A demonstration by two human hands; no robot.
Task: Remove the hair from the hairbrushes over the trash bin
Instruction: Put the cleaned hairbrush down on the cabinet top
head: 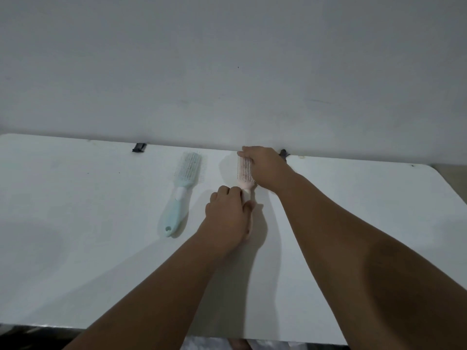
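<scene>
Pink hairbrush (pixel 244 173) clamped in both your hands, low over the white table (pixel 75 198).
Your left hand (pixel 227 213) grips its handle; your right hand (pixel 262 168) curls over the bristle head. A mint hairbrush (pixel 182 193) lies just left, untouched, below a pale wall (pixel 227 59).

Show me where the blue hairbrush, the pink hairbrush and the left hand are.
blue hairbrush (pixel 175 213): head view, on its handle.
pink hairbrush (pixel 243 170): head view, on its bristles.
left hand (pixel 227 215): head view, on its back.

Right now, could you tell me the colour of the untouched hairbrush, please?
The hairbrush is pale blue; head view.
</scene>
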